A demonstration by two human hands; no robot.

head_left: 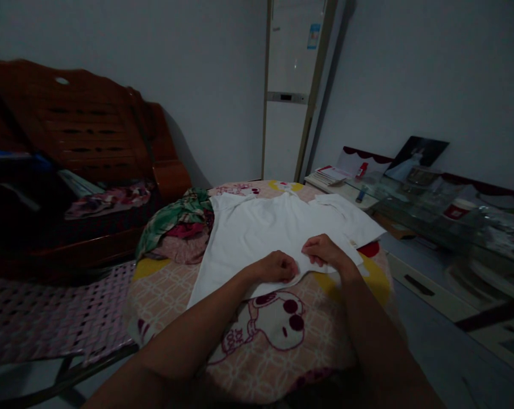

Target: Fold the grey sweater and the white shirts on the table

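Observation:
A white T-shirt (260, 233) lies spread flat on a round table covered with a pink patterned cloth (175, 284). My left hand (278, 267) is closed, pinching the shirt's near hem at the middle. My right hand (325, 251) is closed too, gripping the same hem a little to the right. The two hands are close together, almost touching. One sleeve (350, 218) lies out to the right.
A heap of green and pink clothes (182, 227) sits on the table's left side. A dark wooden bench (82, 165) stands at the left. A white standing air conditioner (288, 91) is behind. A glass-topped cabinet (444, 210) with clutter runs along the right wall.

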